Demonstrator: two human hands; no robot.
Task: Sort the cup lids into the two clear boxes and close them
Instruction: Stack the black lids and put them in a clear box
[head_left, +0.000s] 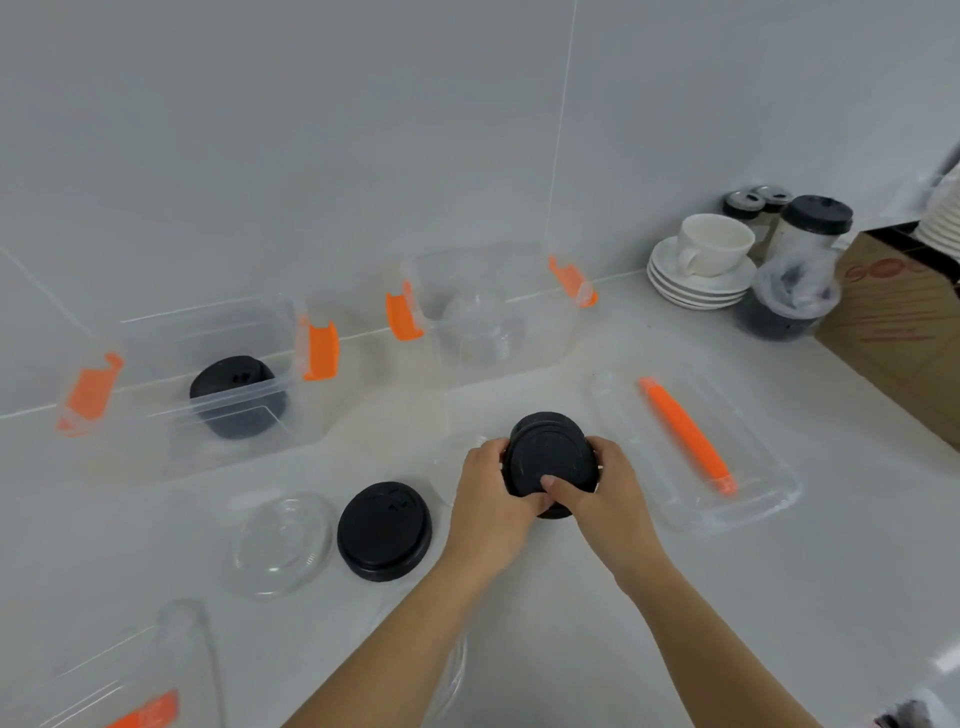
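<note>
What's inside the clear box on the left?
The left box holds black lids, seemingly a small stack. How many cannot be counted; the top ones hide those beneath.

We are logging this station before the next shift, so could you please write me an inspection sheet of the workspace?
Surface: white counter, no spills seen.
Job's things: left box open, black lids inside; right box open, clear lids inside. Loose black lid and clear lid lie side by side on the counter. Box cover with orange handle lies flat at right; another cover at bottom left.
Clutter: white cup on stacked saucers, lidded cups, cardboard box at far right.
Grippers: left hand and right hand together hold a black lid stack.
Cables: nothing seen.
Surroundings: white tiled wall.
</note>
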